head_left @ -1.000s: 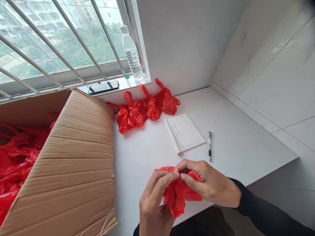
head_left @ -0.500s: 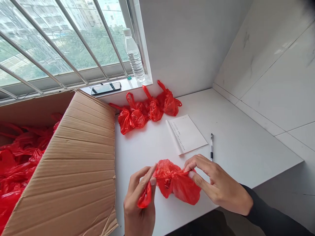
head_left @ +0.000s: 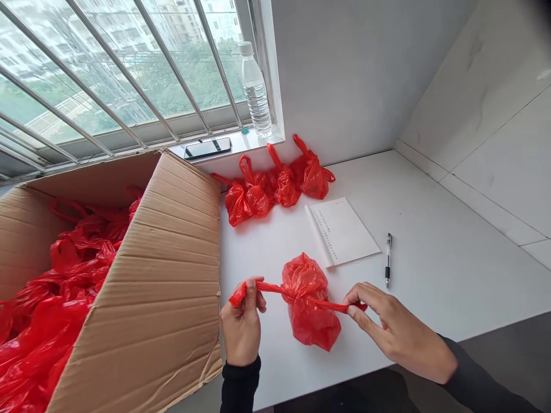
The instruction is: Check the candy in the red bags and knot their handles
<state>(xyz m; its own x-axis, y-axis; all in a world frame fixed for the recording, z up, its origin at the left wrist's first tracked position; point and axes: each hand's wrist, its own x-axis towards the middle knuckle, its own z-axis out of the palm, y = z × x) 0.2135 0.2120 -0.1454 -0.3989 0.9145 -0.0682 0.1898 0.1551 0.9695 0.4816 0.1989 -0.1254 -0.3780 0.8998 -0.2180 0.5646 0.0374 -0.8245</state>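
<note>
A red plastic bag (head_left: 310,321) sits near the front edge of the white table, twisted into a knot at its middle. My left hand (head_left: 243,324) pinches one of its handles, drawn out taut to the left. The other handle is gripped between the thumb and fingers of my right hand (head_left: 383,324), pulled out to the right. Both handles run from the central knot. What the bag contains cannot be made out through the plastic.
On the left stands an open cardboard box (head_left: 159,269) full of red bags (head_left: 81,258). Several knotted red bags (head_left: 286,186) line the wall. A notebook (head_left: 348,229) and a pen (head_left: 388,261) lie behind my hands. A phone (head_left: 208,148) and water bottle (head_left: 257,94) occupy the windowsill.
My hands have moved apart, stretching the bag's handles out to both sides and drawing the knot in at the middle. The view has shifted slightly left.
</note>
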